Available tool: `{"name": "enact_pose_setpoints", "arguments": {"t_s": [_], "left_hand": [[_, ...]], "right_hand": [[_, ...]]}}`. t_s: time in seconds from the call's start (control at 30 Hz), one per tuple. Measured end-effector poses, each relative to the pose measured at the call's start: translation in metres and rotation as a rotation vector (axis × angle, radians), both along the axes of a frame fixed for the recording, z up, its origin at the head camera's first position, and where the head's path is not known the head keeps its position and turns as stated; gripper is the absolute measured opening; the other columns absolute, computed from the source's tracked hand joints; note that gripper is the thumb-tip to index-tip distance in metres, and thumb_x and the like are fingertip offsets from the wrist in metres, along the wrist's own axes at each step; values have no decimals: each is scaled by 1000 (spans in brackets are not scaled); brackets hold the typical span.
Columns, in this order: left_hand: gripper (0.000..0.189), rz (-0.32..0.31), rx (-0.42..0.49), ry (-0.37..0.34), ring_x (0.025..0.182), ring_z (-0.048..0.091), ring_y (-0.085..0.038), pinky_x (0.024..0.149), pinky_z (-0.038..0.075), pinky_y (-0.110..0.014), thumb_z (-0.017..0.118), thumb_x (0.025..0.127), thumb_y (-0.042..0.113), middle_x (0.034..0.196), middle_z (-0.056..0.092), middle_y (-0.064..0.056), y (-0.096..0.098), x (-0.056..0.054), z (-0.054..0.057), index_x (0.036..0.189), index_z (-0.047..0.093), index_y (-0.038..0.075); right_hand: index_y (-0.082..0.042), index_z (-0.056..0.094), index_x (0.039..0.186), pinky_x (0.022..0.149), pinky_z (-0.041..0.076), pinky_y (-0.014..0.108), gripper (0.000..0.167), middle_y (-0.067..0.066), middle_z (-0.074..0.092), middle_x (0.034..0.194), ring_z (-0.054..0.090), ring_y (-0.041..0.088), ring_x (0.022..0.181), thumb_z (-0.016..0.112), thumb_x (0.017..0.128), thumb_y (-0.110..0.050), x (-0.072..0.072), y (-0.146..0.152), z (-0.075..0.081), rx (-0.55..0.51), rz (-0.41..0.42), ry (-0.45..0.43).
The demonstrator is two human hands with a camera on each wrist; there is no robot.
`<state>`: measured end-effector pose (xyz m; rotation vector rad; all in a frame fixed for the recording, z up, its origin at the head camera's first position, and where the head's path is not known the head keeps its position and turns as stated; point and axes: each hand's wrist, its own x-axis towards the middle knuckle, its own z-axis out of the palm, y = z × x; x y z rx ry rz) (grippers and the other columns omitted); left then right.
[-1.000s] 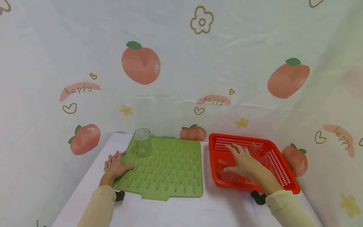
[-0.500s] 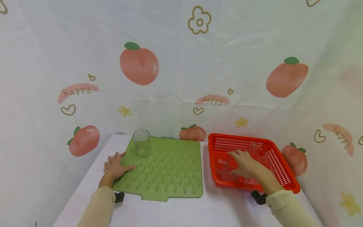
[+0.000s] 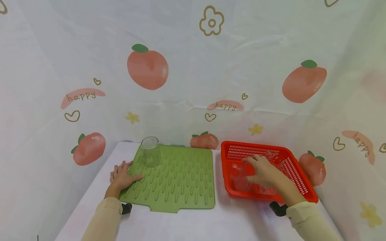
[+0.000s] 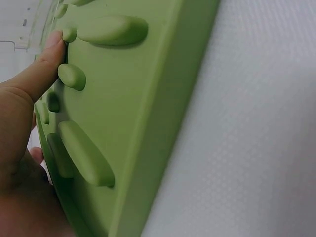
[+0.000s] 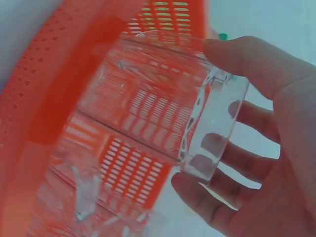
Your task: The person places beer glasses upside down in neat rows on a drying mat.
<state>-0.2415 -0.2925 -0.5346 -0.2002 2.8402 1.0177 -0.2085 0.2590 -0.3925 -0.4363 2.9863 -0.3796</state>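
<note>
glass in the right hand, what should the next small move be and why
Probably lift the glass clear of the red basket: the right hand grips it at one end, other glassware lies close by, and the green mat has room beside its standing glass.

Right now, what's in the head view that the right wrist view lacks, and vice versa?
Head only: the left hand, the green ridged mat its thumb rests on, and the clear glass standing on that mat.

Right wrist only: the thick base of the held glass, with fingers showing through it.

Both: the red slotted basket, other clear glassware inside, and the right hand.
</note>
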Motion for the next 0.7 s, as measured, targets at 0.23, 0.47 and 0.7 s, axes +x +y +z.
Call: {"name": "enact_pose_setpoints", "arguments": {"t_s": [0.23, 0.47, 0.7], "left_hand": [[106, -5, 4, -26, 151, -14, -60, 117, -6, -77, 80, 83, 51, 166, -1, -34, -1, 0, 3, 159, 24, 3], [112, 3, 41, 27, 151, -12, -61, 117, -8, -77, 82, 76, 58, 165, 3, -35, -1, 1, -1, 158, 28, 3], [112, 7, 39, 14, 151, -13, -60, 117, -8, -76, 82, 77, 58, 166, 2, -34, -1, 1, -1, 158, 27, 4]], "right_hand": [[-16, 57, 142, 89, 56, 65, 68, 20, 53, 141, 48, 48, 130, 84, 81, -31, 1, 5, 19, -46, -15, 84], [-15, 57, 141, 89, 57, 63, 67, 20, 55, 138, 50, 43, 125, 84, 83, -34, 3, 8, 39, -112, -20, 146], [-15, 56, 141, 93, 55, 63, 66, 14, 57, 133, 54, 39, 122, 83, 85, -36, 3, 9, 48, -230, -2, 188]]}}
